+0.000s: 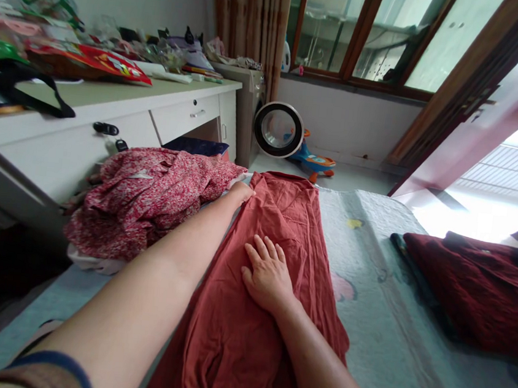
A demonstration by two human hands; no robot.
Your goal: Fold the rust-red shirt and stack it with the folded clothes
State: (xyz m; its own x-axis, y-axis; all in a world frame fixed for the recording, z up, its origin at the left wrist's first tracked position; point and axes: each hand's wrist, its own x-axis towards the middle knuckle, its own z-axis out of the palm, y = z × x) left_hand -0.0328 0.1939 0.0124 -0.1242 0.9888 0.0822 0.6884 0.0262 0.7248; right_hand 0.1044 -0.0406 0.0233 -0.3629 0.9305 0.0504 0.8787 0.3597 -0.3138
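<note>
My left arm is stretched far forward, the left hand (240, 193) closed in a grip. My right hand (267, 275) lies flat, fingers spread.

Garment (274, 269) lies lengthwise on the bed (388, 331); right hand (268, 275) flat upon it, left hand (240, 192) at its far-left edge. Crumpled clothes (147, 198) left, folded pile (475, 291) right.

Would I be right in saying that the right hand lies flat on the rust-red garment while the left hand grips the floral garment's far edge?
Not quite: in the head view the left hand grips the far edge of the rust-red garment, not the floral garment beside it. The right hand does lie flat on the rust-red garment.
</note>
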